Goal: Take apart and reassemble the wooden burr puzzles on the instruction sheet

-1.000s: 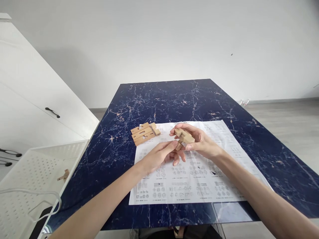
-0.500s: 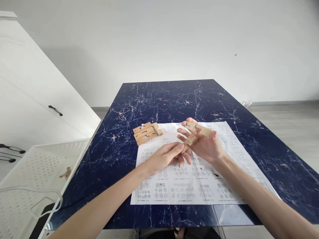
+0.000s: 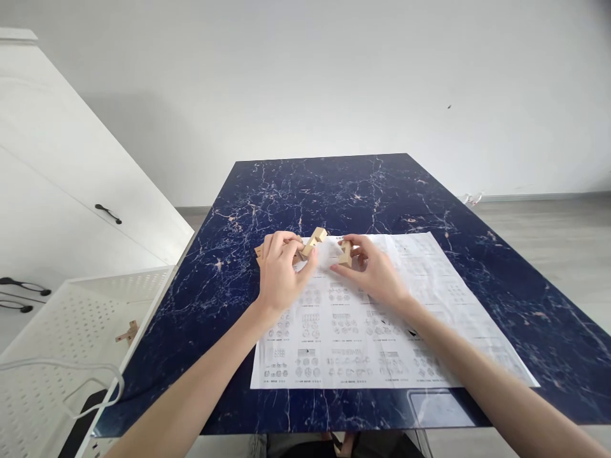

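My left hand [image 3: 281, 264] is closed on a notched wooden puzzle piece [image 3: 315, 240], which tilts up between thumb and fingers. Just to its right, my right hand [image 3: 370, 264] pinches a second notched wooden piece [image 3: 345, 253] between thumb and fingertips. The two pieces are apart, both over the upper part of a printed instruction sheet [image 3: 344, 369]. Behind my left hand, most of the flat wooden pieces [image 3: 259, 252] are hidden; only their left edge shows.
The sheet lies on a dark blue marbled table [image 3: 315, 191]. At left stand a white perforated bin [image 3: 71, 318] with a small wooden piece [image 3: 128, 332] and a cable [image 3: 62, 364], and a white cabinet [image 3: 57, 159]. A glossy rectangle [image 3: 442, 408] lies by the front edge.
My hands have drawn apart, the left moving left and up in front of the flat pieces. The right has turned from palm-up to a pinch. Each hand now holds a separate wooden piece.
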`<move>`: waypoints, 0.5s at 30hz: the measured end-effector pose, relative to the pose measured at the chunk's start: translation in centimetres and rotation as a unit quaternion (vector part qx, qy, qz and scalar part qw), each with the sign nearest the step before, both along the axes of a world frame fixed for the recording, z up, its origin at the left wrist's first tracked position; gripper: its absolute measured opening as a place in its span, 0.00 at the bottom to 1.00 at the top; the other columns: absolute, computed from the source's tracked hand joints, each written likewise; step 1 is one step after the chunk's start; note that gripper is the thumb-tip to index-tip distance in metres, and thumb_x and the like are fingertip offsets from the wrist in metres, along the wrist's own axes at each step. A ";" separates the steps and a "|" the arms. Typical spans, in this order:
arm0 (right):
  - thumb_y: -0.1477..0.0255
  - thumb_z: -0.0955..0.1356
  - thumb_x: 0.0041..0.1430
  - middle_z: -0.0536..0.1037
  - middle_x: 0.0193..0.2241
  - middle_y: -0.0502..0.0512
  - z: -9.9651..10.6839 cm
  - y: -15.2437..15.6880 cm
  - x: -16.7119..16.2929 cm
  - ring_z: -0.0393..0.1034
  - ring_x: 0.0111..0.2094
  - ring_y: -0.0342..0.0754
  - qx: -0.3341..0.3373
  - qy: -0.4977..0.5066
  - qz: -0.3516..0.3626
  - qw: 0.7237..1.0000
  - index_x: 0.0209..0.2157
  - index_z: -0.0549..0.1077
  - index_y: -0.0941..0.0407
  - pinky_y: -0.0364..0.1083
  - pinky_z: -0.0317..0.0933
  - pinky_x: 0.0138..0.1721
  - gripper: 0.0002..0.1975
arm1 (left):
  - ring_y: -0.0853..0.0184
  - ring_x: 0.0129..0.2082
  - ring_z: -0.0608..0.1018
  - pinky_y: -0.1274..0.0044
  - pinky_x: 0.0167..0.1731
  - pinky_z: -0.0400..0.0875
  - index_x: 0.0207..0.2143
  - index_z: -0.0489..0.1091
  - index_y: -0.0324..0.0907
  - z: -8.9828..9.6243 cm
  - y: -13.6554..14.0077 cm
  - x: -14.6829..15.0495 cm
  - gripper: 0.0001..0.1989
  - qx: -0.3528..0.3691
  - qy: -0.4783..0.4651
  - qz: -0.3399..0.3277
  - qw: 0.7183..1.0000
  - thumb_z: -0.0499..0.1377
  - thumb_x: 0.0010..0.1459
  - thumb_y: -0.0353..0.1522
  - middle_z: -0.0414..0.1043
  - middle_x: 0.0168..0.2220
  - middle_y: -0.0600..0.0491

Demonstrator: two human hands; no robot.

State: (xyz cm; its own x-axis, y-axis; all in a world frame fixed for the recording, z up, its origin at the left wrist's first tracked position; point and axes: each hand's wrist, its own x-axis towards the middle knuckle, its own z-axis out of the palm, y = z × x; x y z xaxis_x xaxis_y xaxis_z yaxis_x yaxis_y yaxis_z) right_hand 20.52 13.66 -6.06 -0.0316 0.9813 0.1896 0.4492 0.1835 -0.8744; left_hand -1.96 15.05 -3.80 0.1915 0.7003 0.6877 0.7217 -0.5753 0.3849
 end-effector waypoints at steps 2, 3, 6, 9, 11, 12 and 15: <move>0.54 0.78 0.57 0.82 0.46 0.61 0.0 -0.3 -0.3 0.76 0.39 0.57 0.001 -0.049 0.029 0.998 0.60 0.71 0.52 0.57 0.74 0.41 0.33 | 0.55 0.48 0.74 0.60 0.52 0.72 0.31 0.69 0.44 -0.2 0.3 -0.2 0.12 -0.004 0.025 0.024 0.999 0.63 0.69 0.36 0.74 0.46 0.46; 0.55 0.78 0.58 0.82 0.47 0.61 0.0 -0.3 -0.5 0.76 0.37 0.56 0.001 -0.063 0.040 0.997 0.61 0.71 0.52 0.57 0.74 0.40 0.34 | 0.54 0.49 0.74 0.60 0.52 0.72 0.30 0.68 0.44 -0.3 0.4 -0.2 0.12 -0.007 0.034 0.029 0.999 0.63 0.68 0.36 0.74 0.46 0.46; 0.57 0.76 0.60 0.80 0.52 0.63 -0.1 -0.5 -0.8 0.75 0.33 0.53 0.007 -0.075 0.063 0.995 0.63 0.71 0.51 0.58 0.76 0.39 0.33 | 0.53 0.50 0.74 0.59 0.52 0.72 0.29 0.66 0.45 -0.5 0.2 0.1 0.14 -0.008 0.049 0.032 0.998 0.65 0.66 0.36 0.74 0.47 0.46; 0.59 0.75 0.63 0.76 0.59 0.64 -0.4 -0.5 -1.0 0.77 0.36 0.53 0.024 -0.054 0.080 0.995 0.66 0.70 0.50 0.59 0.77 0.43 0.32 | 0.52 0.52 0.73 0.58 0.52 0.72 0.28 0.66 0.45 -0.7 0.2 0.3 0.15 -0.002 0.076 0.022 0.997 0.66 0.66 0.36 0.74 0.48 0.45; 0.60 0.75 0.63 0.74 0.62 0.65 -0.5 -0.4 -1.1 0.78 0.38 0.54 0.021 -0.047 0.086 0.995 0.67 0.68 0.50 0.60 0.78 0.45 0.33 | 0.51 0.53 0.73 0.58 0.53 0.72 0.28 0.66 0.44 -0.8 0.2 0.3 0.16 -0.001 0.103 0.007 0.995 0.65 0.67 0.38 0.73 0.49 0.44; 0.60 0.75 0.64 0.74 0.62 0.65 -0.5 -0.4 -1.1 0.78 0.38 0.54 0.017 -0.045 0.088 0.995 0.67 0.68 0.51 0.60 0.78 0.46 0.33 | 0.50 0.54 0.73 0.57 0.54 0.72 0.28 0.66 0.44 -0.8 0.2 0.3 0.17 -0.002 0.115 -0.002 0.993 0.65 0.68 0.40 0.73 0.49 0.43; 0.60 0.73 0.66 0.72 0.64 0.66 -0.7 -0.3 -1.1 0.79 0.47 0.58 0.018 -0.050 0.093 0.994 0.68 0.67 0.52 0.62 0.77 0.52 0.32 | 0.49 0.56 0.72 0.56 0.56 0.72 0.32 0.68 0.44 -0.8 0.3 0.3 0.16 -0.011 0.139 -0.030 0.990 0.64 0.69 0.43 0.71 0.51 0.42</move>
